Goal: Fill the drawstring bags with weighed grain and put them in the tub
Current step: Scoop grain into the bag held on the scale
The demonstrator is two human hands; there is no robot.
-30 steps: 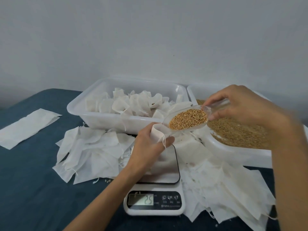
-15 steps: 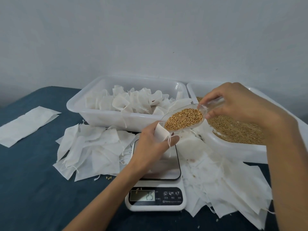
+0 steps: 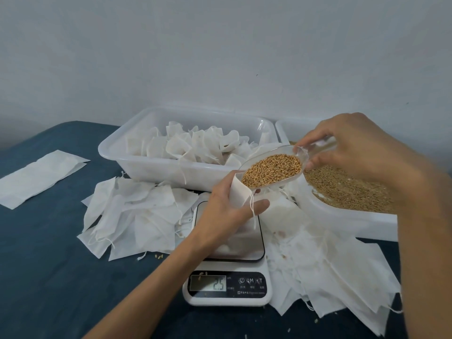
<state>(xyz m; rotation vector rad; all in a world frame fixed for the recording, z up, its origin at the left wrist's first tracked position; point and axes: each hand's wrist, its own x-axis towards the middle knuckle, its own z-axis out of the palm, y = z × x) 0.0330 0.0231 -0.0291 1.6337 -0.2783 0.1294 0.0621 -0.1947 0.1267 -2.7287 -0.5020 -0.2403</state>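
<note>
The left hand [image 3: 228, 211] reaches in from the lower left, forearm angled up and right, its grip curled round one open drawstring bag [image 3: 239, 195] held above the scale [image 3: 228, 280]. The right hand [image 3: 352, 148] comes from the right, wrist bent down, its grip pinching the handle of one clear scoop [image 3: 274, 170] filled with grain [image 3: 271, 173]; the scoop's lip touches the bag's mouth, just right of the left grip. Two white tubs are present: one tub [image 3: 151, 165] beyond the left grip holds filled bags, and one grain tub [image 3: 342, 216] lies under the right grip. Loose empty bags [image 3: 132, 216] lie on the blue tabletop [image 3: 44, 265] on both sides, too many to count. The scale's display reads "2.5"; its small lettering is illegible.
</note>
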